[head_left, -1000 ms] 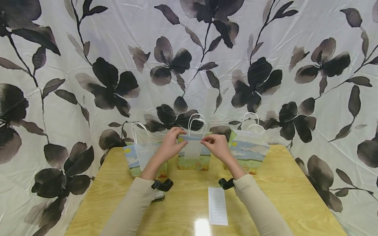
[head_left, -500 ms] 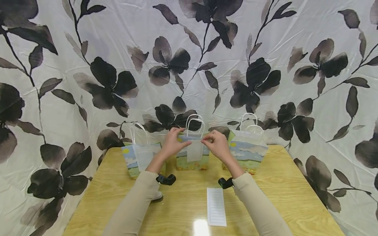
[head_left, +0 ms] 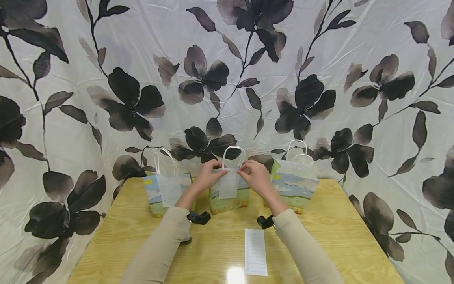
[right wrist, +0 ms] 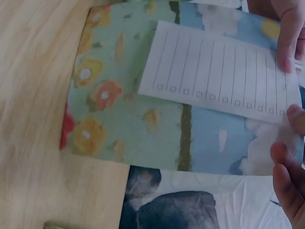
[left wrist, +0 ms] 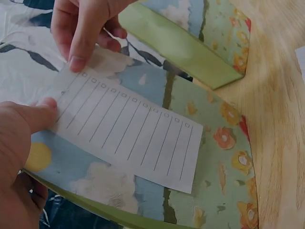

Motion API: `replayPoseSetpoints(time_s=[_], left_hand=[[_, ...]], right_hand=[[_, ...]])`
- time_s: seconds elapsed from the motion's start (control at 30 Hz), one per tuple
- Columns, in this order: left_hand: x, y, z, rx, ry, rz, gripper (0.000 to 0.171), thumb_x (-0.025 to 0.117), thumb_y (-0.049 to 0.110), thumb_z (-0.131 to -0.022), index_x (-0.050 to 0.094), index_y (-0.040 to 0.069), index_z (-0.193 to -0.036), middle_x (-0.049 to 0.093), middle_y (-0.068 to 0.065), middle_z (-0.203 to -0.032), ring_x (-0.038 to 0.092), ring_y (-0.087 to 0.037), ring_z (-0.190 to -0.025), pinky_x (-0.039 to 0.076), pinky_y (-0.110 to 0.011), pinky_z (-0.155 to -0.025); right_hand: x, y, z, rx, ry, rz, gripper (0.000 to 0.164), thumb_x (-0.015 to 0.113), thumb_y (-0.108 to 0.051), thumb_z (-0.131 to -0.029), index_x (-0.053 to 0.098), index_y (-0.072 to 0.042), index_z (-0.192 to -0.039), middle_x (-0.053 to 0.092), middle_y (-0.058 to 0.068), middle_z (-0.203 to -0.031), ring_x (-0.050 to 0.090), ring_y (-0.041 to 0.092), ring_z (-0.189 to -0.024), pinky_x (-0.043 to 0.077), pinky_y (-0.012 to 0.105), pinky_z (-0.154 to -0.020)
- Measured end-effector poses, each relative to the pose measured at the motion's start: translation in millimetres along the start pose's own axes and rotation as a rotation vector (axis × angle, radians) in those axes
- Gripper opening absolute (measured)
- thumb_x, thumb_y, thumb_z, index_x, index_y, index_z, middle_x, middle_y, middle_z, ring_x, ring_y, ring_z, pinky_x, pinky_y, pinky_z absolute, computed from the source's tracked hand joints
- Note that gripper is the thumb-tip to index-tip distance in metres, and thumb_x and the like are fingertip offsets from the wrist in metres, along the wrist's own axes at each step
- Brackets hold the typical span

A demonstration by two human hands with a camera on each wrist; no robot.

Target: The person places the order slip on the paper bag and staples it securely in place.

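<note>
A small gift bag point(head_left: 238, 202) with a painted sky-and-flowers print and white handles stands in the middle, tilted slightly. Against its front lies a white checklist slip point(head_left: 228, 186), ruled with lines and small boxes. My left hand point(head_left: 206, 176) grips one top corner, its thumb point(left wrist: 44, 113) pressing the slip to the bag; its other fingers are mostly hidden. At the other top corner, my right hand point(head_left: 257, 177) pinches the slip's edge near the bag's rim. In the right wrist view, the slip point(right wrist: 214, 71) lies flat over the print.
A similar bag point(head_left: 151, 193) with a slip on its front stands to the left, another bag point(head_left: 296, 185) to the right. A second checklist slip point(head_left: 255, 252) lies on the wooden table point(head_left: 216, 252). Behind hangs a floral cloth point(head_left: 159, 31). A dark-edged object point(head_left: 186, 241) is mostly hidden by my left sleeve.
Both hands have come closer to the middle bag's rim, and my left fingers have closed in at the corner. The bag has tilted, and its handles stand lower.
</note>
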State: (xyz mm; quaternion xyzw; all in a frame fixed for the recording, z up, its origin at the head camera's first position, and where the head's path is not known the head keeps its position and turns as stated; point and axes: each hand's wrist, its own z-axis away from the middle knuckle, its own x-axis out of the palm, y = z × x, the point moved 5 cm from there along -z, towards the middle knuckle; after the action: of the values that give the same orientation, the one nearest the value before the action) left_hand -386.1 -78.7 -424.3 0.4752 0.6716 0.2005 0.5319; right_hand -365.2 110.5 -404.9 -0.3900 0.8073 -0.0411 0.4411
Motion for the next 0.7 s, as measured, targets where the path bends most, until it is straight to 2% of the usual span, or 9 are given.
replayPoseSetpoints(time_s=[0.2, 0.47, 0.57, 0.7], left_hand=[[0.6, -0.5, 3.8, 0.022, -0.002, 0.030, 0.012, 0.074, 0.010, -0.087, 0.072, 0.004, -0.098, 0.067, -0.006, -0.098, 0.060, -0.023, -0.096, 0.048, -0.042, -0.084], [2.6, -7.3, 9.1, -0.017, -0.006, 0.062, 0.012, 0.073, 0.009, -0.089, 0.071, 0.005, -0.100, 0.068, -0.005, -0.096, 0.062, -0.022, -0.092, 0.050, -0.040, -0.079], [3.9, -8.7, 9.9, -0.022, -0.015, 0.068, 0.011, 0.072, 0.010, -0.089, 0.071, 0.005, -0.100, 0.068, -0.005, -0.097, 0.061, -0.021, -0.092, 0.051, -0.039, -0.079], [1.3, -5.3, 7.7, 0.002, 0.012, 0.069, 0.012, 0.073, 0.010, -0.089, 0.072, 0.004, -0.099, 0.069, -0.006, -0.096, 0.062, -0.022, -0.092, 0.051, -0.040, -0.078]], right_hand=[[-3.1, 0.9, 1.1, 0.041, 0.067, 0.040, 0.017, 0.084, -0.022, -0.078, 0.069, -0.014, -0.079, 0.068, -0.003, -0.077, 0.061, 0.014, -0.063, 0.048, 0.034, -0.058], [2.4, 3.3, 3.8, 0.086, -0.005, -0.021, 0.015, 0.082, -0.022, -0.081, 0.069, -0.014, -0.082, 0.068, -0.003, -0.078, 0.062, 0.014, -0.068, 0.049, 0.035, -0.062], [3.2, 3.3, 4.3, 0.065, -0.012, -0.038, 0.012, 0.081, -0.020, -0.082, 0.071, -0.013, -0.081, 0.068, -0.002, -0.078, 0.062, 0.013, -0.067, 0.049, 0.034, -0.061], [1.5, 1.1, 1.1, 0.000, 0.012, -0.054, 0.010, 0.080, -0.017, -0.082, 0.073, -0.011, -0.078, 0.068, -0.001, -0.077, 0.061, 0.013, -0.065, 0.049, 0.033, -0.059]])
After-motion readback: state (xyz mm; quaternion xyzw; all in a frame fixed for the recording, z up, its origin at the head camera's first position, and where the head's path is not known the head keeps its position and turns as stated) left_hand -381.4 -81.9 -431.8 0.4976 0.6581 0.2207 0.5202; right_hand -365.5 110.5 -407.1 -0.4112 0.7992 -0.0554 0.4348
